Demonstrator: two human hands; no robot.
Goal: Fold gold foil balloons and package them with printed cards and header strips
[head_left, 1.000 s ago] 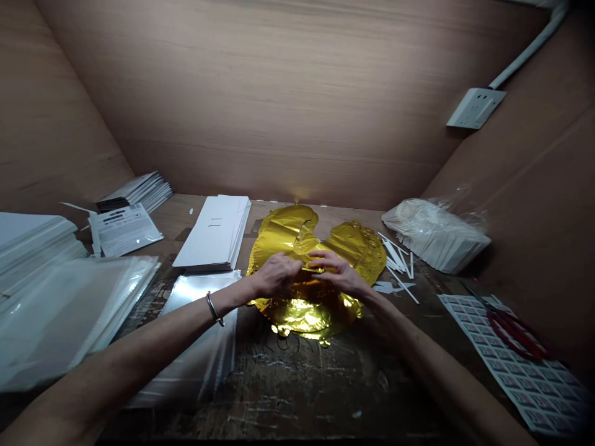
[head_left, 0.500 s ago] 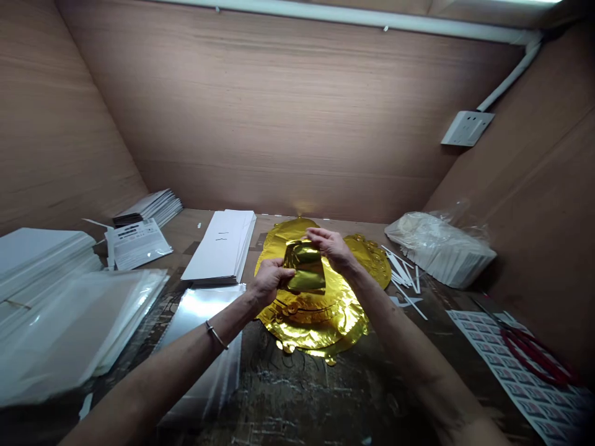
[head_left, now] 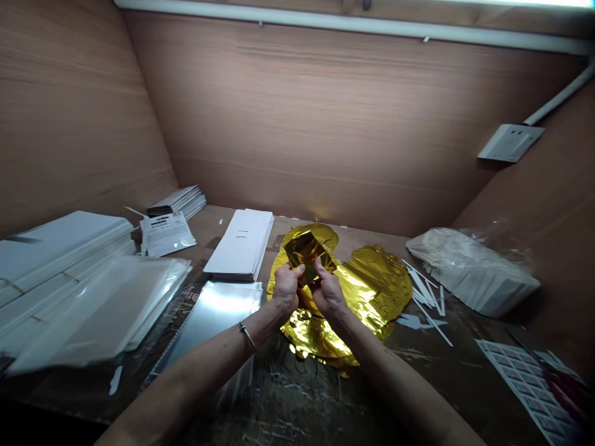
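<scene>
A folded piece of gold foil (head_left: pixel 304 246) is held up between both hands. My left hand (head_left: pixel 286 286) is closed on its lower left part, with the thumb on top. On its lower right part, my right hand (head_left: pixel 328 290) is closed, thumb also on top. The fingers beneath the foil are hidden. Behind and below the hands, large flat gold foil sheets (head_left: pixel 372 286) with scalloped, bumpy edges lie on the table.
Left of the foil are a stack of white cards (head_left: pixel 242 243), clear plastic sleeves (head_left: pixel 218 310) and bagged white stacks (head_left: pixel 97 310). On the right lie white strips (head_left: pixel 430 297), a plastic-wrapped bundle (head_left: pixel 478 272) and a sticker sheet (head_left: pixel 520 384).
My right hand has come down from the foil's top edge to its lower right part. The folded foil is now tilted. The camera view has shifted left.
</scene>
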